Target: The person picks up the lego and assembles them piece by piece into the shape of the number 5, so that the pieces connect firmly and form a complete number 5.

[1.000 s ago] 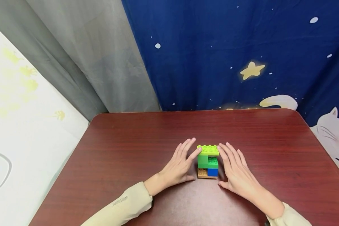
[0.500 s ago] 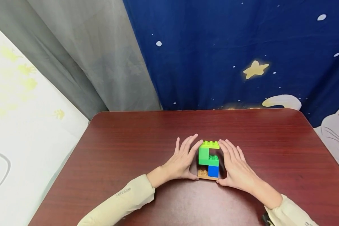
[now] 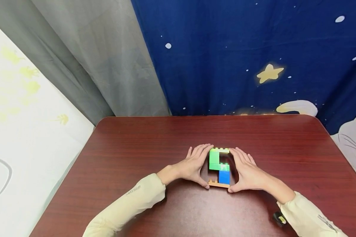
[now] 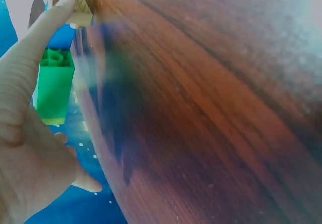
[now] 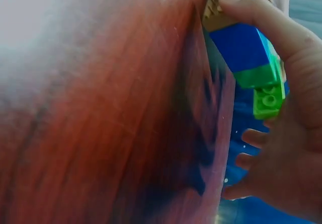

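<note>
A stack of toy building bricks (image 3: pixel 224 177) stands between my hands in the head view. A tan brick (image 3: pixel 219 185) forms its bottom, with a blue brick (image 5: pixel 241 45) above on the right, green bricks (image 4: pixel 54 90) in the middle and a lime brick on top. My left hand (image 3: pixel 188 168) holds the left side, thumb at the tan brick and index finger at the top. Gripping the right side the same way is my right hand (image 3: pixel 250 172). Both wrist views show a thumb on the tan brick's end and the other fingers spread behind.
The stack is over a dark red-brown table (image 3: pixel 142 141). Behind its far edge hang a grey curtain (image 3: pixel 130 72) and a blue one (image 3: pixel 213 59) with stars. A small black object (image 3: pixel 280 219) shows beside the right sleeve.
My hands have closed in on the stack from both sides, thumbs reaching its bottom corners. The stack has tipped back, so its front face shows more and its top less.
</note>
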`<state>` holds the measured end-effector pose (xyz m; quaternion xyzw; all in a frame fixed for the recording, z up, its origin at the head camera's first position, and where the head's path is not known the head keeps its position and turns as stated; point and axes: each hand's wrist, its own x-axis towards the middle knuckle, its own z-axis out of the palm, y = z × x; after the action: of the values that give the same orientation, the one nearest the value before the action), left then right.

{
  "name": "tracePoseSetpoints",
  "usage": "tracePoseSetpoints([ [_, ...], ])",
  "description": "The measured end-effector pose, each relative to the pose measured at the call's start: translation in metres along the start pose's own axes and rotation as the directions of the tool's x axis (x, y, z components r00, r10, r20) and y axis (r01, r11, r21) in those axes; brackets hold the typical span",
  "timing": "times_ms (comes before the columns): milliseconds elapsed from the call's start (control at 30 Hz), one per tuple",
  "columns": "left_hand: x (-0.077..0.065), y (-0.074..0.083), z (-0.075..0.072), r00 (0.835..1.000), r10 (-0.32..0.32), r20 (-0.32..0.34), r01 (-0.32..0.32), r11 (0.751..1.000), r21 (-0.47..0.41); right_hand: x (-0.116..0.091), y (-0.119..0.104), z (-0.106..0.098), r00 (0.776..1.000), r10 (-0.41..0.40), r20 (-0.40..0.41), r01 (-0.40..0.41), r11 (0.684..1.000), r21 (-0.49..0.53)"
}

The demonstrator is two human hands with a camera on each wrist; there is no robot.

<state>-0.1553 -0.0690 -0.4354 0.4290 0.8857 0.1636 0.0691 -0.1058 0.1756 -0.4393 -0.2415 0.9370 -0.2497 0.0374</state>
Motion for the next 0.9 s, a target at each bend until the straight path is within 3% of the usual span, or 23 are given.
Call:
tracePoseSetpoints([
  [233, 0.003, 0.000, 0.000, 0.990, -0.044, 0.136, 0.059, 0.992, -0.109, 0.003, 0.003, -0.006, 0.988, 0.063, 0.142, -0.073, 0.995, 0.070],
  [467, 0.005, 0.000, -0.001, 0.974, -0.063, 0.218, 0.088, 0.990, -0.107, 0.006, 0.001, -0.013, 0.971, 0.075, 0.225, -0.085, 0.996, 0.034],
  [667, 0.005, -0.004, 0.004, 0.973, -0.074, 0.219, 0.103, 0.987, -0.126, 0.007, 0.001, -0.018, 0.971, 0.057, 0.234, -0.054, 0.998, -0.022],
  [900, 0.002, -0.007, 0.008, 0.978, -0.068, 0.195, 0.100, 0.981, -0.163, 0.000, -0.010, -0.028, 0.985, 0.020, 0.174, -0.016, 1.000, -0.025],
])
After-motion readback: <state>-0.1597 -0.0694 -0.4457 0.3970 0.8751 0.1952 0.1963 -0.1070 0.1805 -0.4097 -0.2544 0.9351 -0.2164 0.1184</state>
